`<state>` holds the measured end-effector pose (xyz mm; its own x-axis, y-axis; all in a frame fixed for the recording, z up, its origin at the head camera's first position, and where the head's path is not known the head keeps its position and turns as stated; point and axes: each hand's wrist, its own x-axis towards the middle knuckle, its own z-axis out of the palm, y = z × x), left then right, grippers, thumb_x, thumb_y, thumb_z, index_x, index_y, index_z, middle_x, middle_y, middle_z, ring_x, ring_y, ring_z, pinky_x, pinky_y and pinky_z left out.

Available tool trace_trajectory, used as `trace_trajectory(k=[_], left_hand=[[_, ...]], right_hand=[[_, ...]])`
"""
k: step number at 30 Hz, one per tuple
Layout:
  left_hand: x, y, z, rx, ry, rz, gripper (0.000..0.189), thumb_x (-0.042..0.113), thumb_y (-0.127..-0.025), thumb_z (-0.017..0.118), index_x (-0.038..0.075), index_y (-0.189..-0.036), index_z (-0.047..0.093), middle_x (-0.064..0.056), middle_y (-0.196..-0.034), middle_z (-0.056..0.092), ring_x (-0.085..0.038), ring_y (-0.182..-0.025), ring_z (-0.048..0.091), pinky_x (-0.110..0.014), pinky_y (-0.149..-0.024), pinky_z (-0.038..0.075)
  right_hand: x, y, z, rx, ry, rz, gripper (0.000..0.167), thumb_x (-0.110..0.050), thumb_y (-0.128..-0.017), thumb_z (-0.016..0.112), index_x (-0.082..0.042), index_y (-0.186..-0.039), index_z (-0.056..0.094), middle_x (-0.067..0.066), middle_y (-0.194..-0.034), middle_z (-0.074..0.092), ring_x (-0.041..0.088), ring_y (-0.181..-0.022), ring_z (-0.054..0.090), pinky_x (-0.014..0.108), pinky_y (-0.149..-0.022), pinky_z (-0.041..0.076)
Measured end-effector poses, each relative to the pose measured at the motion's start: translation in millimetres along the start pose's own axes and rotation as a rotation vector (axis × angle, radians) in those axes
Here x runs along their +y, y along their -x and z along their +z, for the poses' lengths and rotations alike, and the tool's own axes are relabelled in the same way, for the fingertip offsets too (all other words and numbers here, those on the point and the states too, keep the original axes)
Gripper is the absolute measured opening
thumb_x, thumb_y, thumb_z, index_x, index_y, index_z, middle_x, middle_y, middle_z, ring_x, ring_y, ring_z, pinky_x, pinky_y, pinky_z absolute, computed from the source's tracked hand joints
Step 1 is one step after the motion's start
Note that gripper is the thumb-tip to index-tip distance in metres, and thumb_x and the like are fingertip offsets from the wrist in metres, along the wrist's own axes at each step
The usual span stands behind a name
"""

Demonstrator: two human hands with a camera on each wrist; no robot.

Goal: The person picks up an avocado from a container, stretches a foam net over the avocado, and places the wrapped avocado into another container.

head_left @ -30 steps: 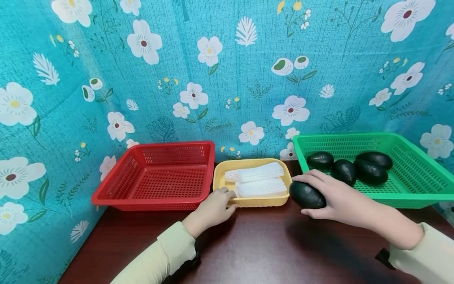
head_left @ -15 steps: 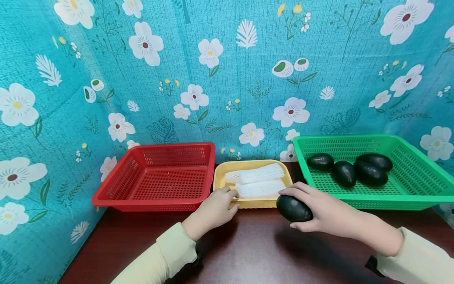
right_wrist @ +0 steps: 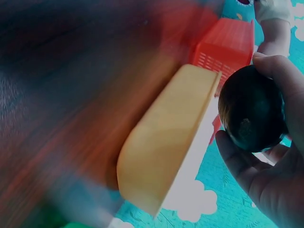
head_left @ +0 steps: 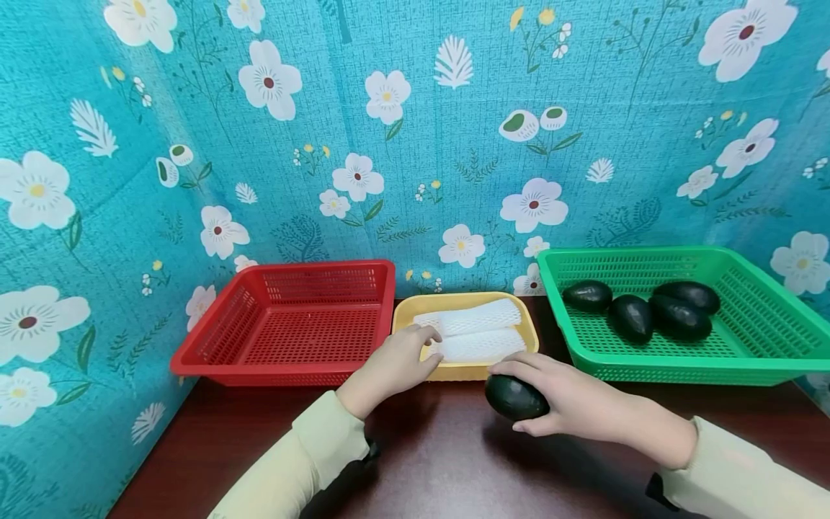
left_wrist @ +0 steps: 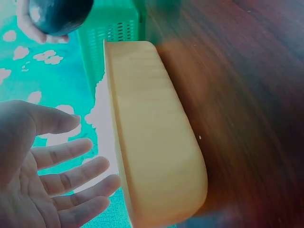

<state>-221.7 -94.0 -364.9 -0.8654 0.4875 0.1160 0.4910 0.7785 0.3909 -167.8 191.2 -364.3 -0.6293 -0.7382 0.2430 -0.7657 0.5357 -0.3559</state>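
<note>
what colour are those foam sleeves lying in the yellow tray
White, with a netted surface; the foam sleeves show best in the head view.

The right grip (head_left: 570,400) holds a dark fruit (head_left: 514,398) near the yellow tray (head_left: 462,372).

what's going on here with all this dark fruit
A person's right grip holds a dark oval fruit above the table, in front of the yellow tray. Their left grip holds nothing, fingers spread by the tray's near left edge. White mesh sleeves lie in the tray. Four similar fruits lie in the green basket on the right; a red basket stands left.
</note>
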Motion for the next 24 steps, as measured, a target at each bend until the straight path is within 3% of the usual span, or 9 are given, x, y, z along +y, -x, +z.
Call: trace_trajectory(k=[9, 19, 24], left_hand=[[7.3, -14.6, 1.6, -0.012, 0.056, -0.016, 0.032, 0.023, -0.099, 0.068, 0.005, -0.126, 0.066, -0.013, -0.117, 0.068, -0.025, -0.104, 0.066, -0.039, -0.089, 0.055], [7.2, -23.3, 14.8, -0.065, 0.016, -0.08, 0.043, 0.03, -0.098, 0.069, 0.005, -0.132, 0.063, -0.012, -0.133, 0.064, -0.025, -0.124, 0.059, -0.04, -0.106, 0.047], [8.9, -25.5, 18.5, -0.072, 0.001, -0.084, 0.043, 0.03, -0.098, 0.07, 0.006, -0.133, 0.063, -0.011, -0.132, 0.065, -0.025, -0.123, 0.06, -0.04, -0.105, 0.047]], right_hand=[[3, -7.3, 20, -0.085, -0.035, -0.039, 0.066, -0.029, -0.084, 0.086, -0.016, -0.141, 0.056, -0.003, -0.133, 0.06, 0.016, -0.117, 0.057, 0.038, -0.094, 0.054], [6, -13.1, 46, -0.127, -0.072, -0.088, 0.067, -0.028, -0.084, 0.086, -0.015, -0.141, 0.055, -0.005, -0.132, 0.059, 0.013, -0.118, 0.056, 0.038, -0.098, 0.051], [5, -14.0, 53, -0.12, -0.078, -0.113, 0.068, -0.027, -0.083, 0.087, -0.015, -0.142, 0.054, -0.004, -0.134, 0.058, 0.014, -0.12, 0.056, 0.039, -0.098, 0.051]])
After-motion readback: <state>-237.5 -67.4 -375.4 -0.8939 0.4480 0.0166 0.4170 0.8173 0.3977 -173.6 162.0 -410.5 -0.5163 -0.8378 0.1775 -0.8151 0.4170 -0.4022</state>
